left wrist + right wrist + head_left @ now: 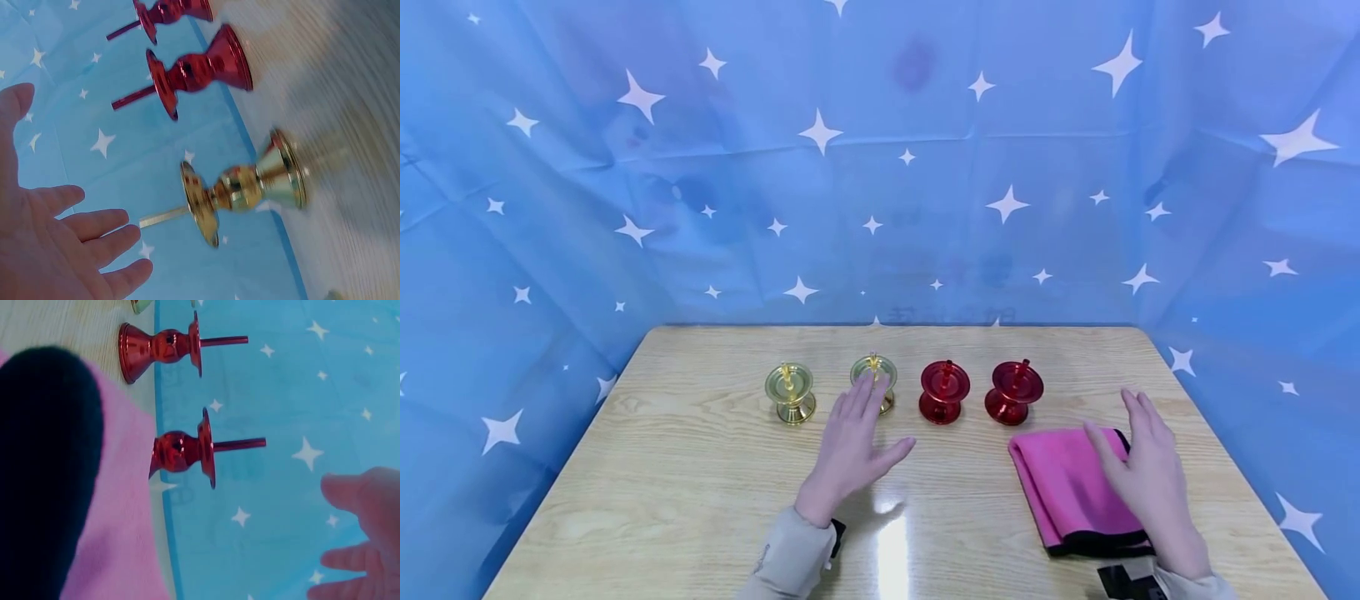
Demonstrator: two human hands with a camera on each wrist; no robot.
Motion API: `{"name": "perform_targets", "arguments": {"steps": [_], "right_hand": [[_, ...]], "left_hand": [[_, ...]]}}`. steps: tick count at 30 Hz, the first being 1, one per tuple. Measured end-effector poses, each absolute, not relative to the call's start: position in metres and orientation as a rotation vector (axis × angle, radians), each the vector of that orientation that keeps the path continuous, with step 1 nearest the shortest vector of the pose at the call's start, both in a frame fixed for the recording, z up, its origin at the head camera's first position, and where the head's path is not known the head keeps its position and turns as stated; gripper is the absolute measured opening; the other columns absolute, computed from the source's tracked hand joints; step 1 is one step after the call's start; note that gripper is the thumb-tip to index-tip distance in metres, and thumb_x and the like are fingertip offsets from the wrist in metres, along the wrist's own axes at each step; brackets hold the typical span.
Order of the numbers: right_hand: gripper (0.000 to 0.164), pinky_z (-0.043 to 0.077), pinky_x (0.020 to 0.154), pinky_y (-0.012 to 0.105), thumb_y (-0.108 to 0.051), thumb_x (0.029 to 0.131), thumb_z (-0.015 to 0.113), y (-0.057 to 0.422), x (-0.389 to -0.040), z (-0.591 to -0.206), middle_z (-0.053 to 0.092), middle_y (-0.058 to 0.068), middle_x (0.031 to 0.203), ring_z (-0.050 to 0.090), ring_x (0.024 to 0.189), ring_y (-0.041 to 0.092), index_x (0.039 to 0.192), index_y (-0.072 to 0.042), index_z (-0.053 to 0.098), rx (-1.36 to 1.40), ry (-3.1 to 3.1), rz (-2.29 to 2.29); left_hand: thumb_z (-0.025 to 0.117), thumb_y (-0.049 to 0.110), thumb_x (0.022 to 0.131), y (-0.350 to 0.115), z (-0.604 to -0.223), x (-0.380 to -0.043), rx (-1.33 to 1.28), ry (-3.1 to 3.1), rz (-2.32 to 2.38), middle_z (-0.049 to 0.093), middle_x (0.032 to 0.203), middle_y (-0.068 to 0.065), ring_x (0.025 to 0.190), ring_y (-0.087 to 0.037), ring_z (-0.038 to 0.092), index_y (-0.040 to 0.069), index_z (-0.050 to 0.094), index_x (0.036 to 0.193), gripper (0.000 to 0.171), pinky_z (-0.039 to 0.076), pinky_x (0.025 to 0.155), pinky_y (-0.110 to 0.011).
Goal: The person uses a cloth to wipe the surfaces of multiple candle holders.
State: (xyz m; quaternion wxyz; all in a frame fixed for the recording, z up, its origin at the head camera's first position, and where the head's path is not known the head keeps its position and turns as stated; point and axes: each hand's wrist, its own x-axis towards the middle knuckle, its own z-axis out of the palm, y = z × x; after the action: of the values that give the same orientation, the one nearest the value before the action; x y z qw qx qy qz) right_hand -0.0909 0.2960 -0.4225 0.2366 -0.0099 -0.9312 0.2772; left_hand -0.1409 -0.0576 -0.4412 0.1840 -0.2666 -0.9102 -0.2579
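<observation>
My left hand (pixel 850 450) is spread above the table, its fingers overlapping the second gold candle holder (pixel 873 369) in the head view. In the left wrist view that gold holder (pixel 240 190) stands beyond the fingertips, with nothing in the hand. Over the right edge of a folded pink cloth (pixel 1067 483) with black trim hovers my right hand (pixel 1150 475), fingers extended and holding nothing. Another gold candle holder (pixel 790 390) stands at the left of the row. Two red candle holders, one nearer the middle (pixel 943 390) and one to the right (pixel 1013 390), complete it, all upright.
A light wooden table (pixel 662 467) carries everything. Behind and at both sides hangs a blue curtain (pixel 880 192) printed with white stars, meeting the table's back edge. Bright glare lies on the wood near the front middle.
</observation>
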Motion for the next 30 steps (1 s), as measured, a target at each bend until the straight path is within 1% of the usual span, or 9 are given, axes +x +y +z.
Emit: {"name": "perform_targets", "arguments": {"steps": [5, 11, 16, 20, 24, 30], "right_hand": [[0.064, 0.022, 0.097, 0.068, -0.022, 0.090, 0.061, 0.302, -0.088, -0.424, 0.030, 0.038, 0.138, 0.028, 0.123, 0.057, 0.138, 0.009, 0.033, -0.041, -2.522, 0.782], [0.062, 0.022, 0.102, 0.062, -0.017, 0.088, 0.063, 0.310, -0.085, -0.427, 0.036, 0.037, 0.135, 0.031, 0.124, 0.054, 0.136, 0.011, 0.036, -0.058, -2.478, 0.764], [0.061, 0.025, 0.100, 0.063, -0.017, 0.089, 0.062, 0.315, -0.081, -0.428, 0.038, 0.035, 0.134, 0.033, 0.122, 0.053, 0.137, 0.009, 0.036, -0.107, -2.489, 0.751], [0.059, 0.027, 0.095, 0.065, -0.017, 0.089, 0.061, 0.317, -0.079, -0.427, 0.040, 0.035, 0.133, 0.035, 0.120, 0.054, 0.137, 0.009, 0.037, -0.147, -2.502, 0.746], [0.059, 0.028, 0.092, 0.066, -0.016, 0.089, 0.061, 0.320, -0.077, -0.428, 0.040, 0.036, 0.131, 0.036, 0.118, 0.055, 0.137, 0.009, 0.036, -0.171, -2.513, 0.743], [0.058, 0.030, 0.090, 0.065, -0.015, 0.088, 0.062, 0.325, -0.076, -0.432, 0.043, 0.038, 0.127, 0.038, 0.115, 0.055, 0.135, 0.010, 0.038, -0.212, -2.521, 0.722]], "left_hand": [[0.064, 0.047, 0.081, -0.043, -0.441, -0.143, -0.828, -2.550, -0.773, 0.034, 0.145, -0.023, 0.135, -0.036, 0.028, 0.001, 0.033, 0.143, 0.083, 0.026, 0.105, -0.057], [0.067, 0.042, 0.080, -0.025, -0.446, -0.149, -0.953, -2.455, -0.827, 0.040, 0.141, -0.023, 0.130, -0.037, 0.037, -0.001, 0.037, 0.140, 0.080, 0.031, 0.104, -0.053], [0.069, 0.037, 0.080, -0.010, -0.449, -0.151, -1.047, -2.381, -0.912, 0.046, 0.137, -0.022, 0.129, -0.034, 0.040, -0.001, 0.040, 0.138, 0.075, 0.034, 0.104, -0.048], [0.069, 0.033, 0.080, 0.002, -0.452, -0.153, -1.101, -2.367, -0.995, 0.047, 0.136, -0.020, 0.127, -0.035, 0.041, -0.003, 0.043, 0.135, 0.070, 0.034, 0.103, -0.047], [0.067, 0.032, 0.083, 0.015, -0.453, -0.153, -1.119, -2.420, -1.062, 0.046, 0.137, -0.019, 0.128, -0.033, 0.041, -0.002, 0.043, 0.136, 0.067, 0.033, 0.105, -0.043], [0.061, 0.030, 0.089, 0.033, -0.457, -0.153, -1.079, -2.525, -1.141, 0.047, 0.138, -0.015, 0.128, -0.025, 0.042, -0.001, 0.043, 0.136, 0.060, 0.033, 0.105, -0.034]]}}
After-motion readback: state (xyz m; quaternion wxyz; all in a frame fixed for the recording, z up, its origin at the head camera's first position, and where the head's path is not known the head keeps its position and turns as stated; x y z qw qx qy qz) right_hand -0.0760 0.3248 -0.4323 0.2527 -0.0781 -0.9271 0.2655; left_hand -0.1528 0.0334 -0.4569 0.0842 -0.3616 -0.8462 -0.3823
